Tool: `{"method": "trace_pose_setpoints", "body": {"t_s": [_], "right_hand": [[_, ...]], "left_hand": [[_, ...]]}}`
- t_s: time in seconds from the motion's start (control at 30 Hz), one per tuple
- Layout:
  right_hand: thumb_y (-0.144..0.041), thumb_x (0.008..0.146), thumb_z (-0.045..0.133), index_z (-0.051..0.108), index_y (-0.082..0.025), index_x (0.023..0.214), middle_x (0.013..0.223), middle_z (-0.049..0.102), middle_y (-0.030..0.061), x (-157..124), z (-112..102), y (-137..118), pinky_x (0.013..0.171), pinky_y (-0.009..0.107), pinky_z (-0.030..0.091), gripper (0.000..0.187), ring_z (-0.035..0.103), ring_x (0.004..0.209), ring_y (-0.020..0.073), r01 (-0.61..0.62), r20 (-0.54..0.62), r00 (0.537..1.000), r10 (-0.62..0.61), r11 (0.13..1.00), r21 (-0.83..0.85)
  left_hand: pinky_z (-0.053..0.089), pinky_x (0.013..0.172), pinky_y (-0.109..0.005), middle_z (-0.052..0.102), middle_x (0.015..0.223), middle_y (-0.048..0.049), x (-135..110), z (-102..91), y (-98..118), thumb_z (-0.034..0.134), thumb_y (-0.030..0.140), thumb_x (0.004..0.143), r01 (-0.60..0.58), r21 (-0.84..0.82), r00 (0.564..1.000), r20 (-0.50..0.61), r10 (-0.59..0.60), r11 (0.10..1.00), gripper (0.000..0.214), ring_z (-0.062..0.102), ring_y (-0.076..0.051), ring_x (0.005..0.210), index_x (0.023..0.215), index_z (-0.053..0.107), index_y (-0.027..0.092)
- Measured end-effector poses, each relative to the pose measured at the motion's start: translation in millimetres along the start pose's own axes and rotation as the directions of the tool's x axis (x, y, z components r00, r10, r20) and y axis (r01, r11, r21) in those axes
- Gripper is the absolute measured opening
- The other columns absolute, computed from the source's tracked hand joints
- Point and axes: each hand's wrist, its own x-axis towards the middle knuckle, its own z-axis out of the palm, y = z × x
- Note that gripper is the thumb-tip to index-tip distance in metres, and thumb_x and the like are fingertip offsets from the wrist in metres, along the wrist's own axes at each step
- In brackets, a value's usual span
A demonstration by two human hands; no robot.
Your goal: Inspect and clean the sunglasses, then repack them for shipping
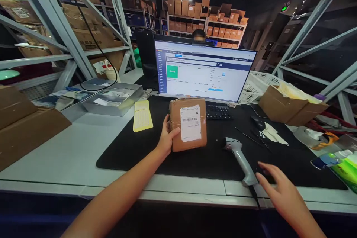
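Observation:
My left hand (167, 138) grips the left edge of a small brown cardboard parcel (188, 124) with a white barcode label, held upright over the black desk mat (139, 152) in front of the monitor (203, 70). My right hand (281, 189) hovers with fingers spread, palm down, just right of the grey handheld barcode scanner (240, 158) that lies on the mat. The fingertips are close to the scanner's handle end, and nothing is in that hand.
A keyboard (219, 112) sits under the monitor. A yellow label sheet (142, 115) and metal trays (117, 98) lie at left, cardboard boxes (22, 122) at far left. An open box (290, 106), tape and packets crowd the right. A person sits behind the monitor.

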Motion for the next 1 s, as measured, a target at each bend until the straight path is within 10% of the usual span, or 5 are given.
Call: {"method": "trace_pose_setpoints", "body": {"t_s": [0.17,0.3,0.53,0.8,1.0], "right_hand": [[-0.054,0.073,0.065,0.07,-0.013,0.114,0.103,0.073,0.0148,74.2,24.2,-16.9,0.083,0.039,0.049,0.058,0.069,0.095,0.0344,-0.069,0.25,0.962,0.107,0.985,-0.158],[-0.04,0.067,0.071,0.066,-0.019,0.088,0.079,0.068,0.0052,71.0,29.9,-21.5,0.069,0.034,0.047,0.031,0.064,0.074,0.0258,-0.141,0.247,0.964,0.104,0.98,0.14],[-0.047,0.071,0.079,0.064,-0.022,0.097,0.069,0.056,0.0003,39.6,12.9,-68.9,0.054,0.03,0.04,0.038,0.051,0.057,0.0162,-0.307,0.322,0.945,0.058,0.493,0.814],[-0.042,0.077,0.072,0.062,-0.02,0.069,0.052,0.051,-0.0019,1.4,14.6,-116.2,0.056,0.029,0.041,0.026,0.045,0.05,0.0134,-0.26,0.438,0.89,-0.124,0.652,0.712],[-0.055,0.077,0.07,0.063,-0.019,0.068,0.061,0.062,0.0032,28.9,-6.8,-79.6,0.054,0.03,0.044,0.038,0.055,0.052,0.0157,-0.261,0.35,0.936,0.024,0.714,0.65]], "left_hand": [[0.039,0.114,-0.048,0.045,0.147,-0.01,-7.9,6.0,8.6,0.085,0.042,0.065,0.026,-0.003,0.999,-0.039,-0.026,1.0,0.107,0.044,-0.033,0.14,0.153,0.024,0.035],[0.035,0.117,-0.047,0.043,0.148,-0.0113,-12.8,9.0,13.7,0.086,0.042,0.066,0.062,-0.008,0.996,-0.059,-0.063,0.998,0.114,0.041,-0.032,0.142,0.156,0.018,0.031],[0.029,0.12,-0.049,0.036,0.155,-0.0115,-15.7,5.1,4.9,0.085,0.044,0.068,0.006,0.08,0.999,-0.033,-0.003,0.997,0.113,0.036,-0.033,0.146,0.157,0.016,0.033],[0.025,0.122,-0.049,0.034,0.155,-0.0142,-19.6,2.3,3.0,0.084,0.05,0.068,-0.093,0.232,0.995,0.043,0.086,0.968,0.116,0.034,-0.034,0.147,0.158,0.014,0.029],[0.025,0.122,-0.05,0.033,0.158,-0.0136,-20.9,5.6,7.6,0.086,0.046,0.066,-0.026,0.183,1.0,0.016,0.024,0.983,0.116,0.033,-0.034,0.148,0.157,0.016,0.031]]}}
